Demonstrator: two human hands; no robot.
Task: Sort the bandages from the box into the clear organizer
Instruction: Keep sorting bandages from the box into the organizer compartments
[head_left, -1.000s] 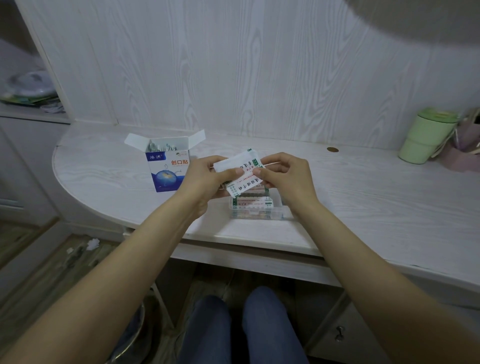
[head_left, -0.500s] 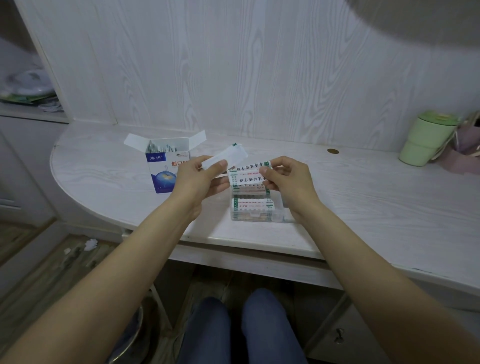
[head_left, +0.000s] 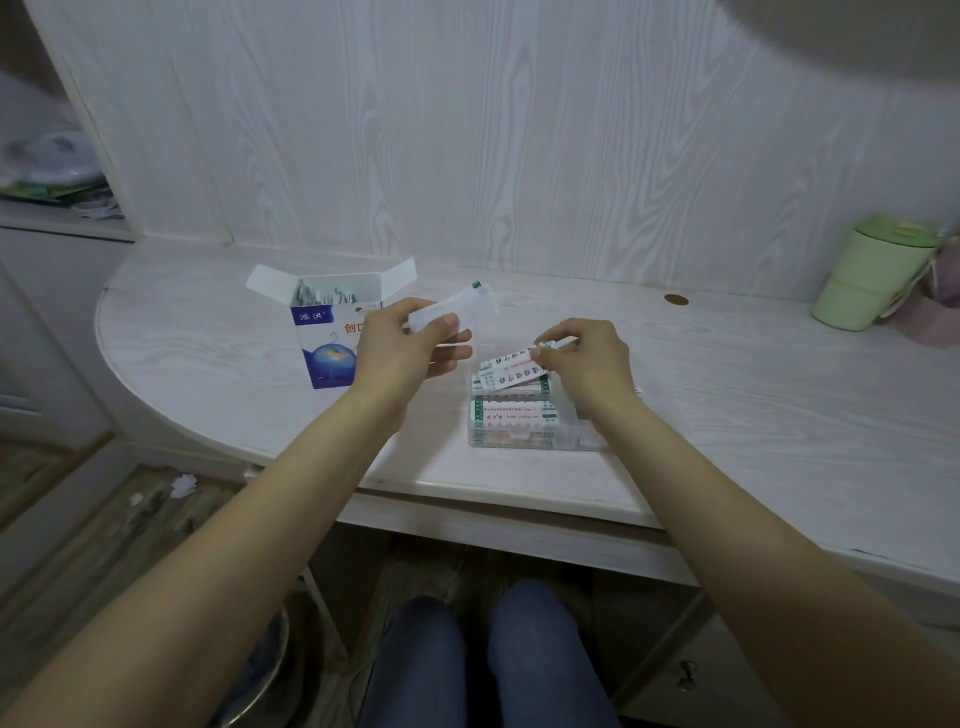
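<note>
White bandage (head_left: 511, 370) pinched by right hand (head_left: 587, 358) over organizer (head_left: 524, 434).

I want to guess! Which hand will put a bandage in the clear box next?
Probably the right hand: it pinches a bandage right over the clear organizer. The left hand holds its bandages off to the side.

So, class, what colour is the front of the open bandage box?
Mostly blue, with a white band; head view shows the box best.

Whitewashed wood-grain wall panels (head_left: 519, 145), rounded white desk (head_left: 208, 364), wooden plank floor (head_left: 104, 519), dim light
</note>
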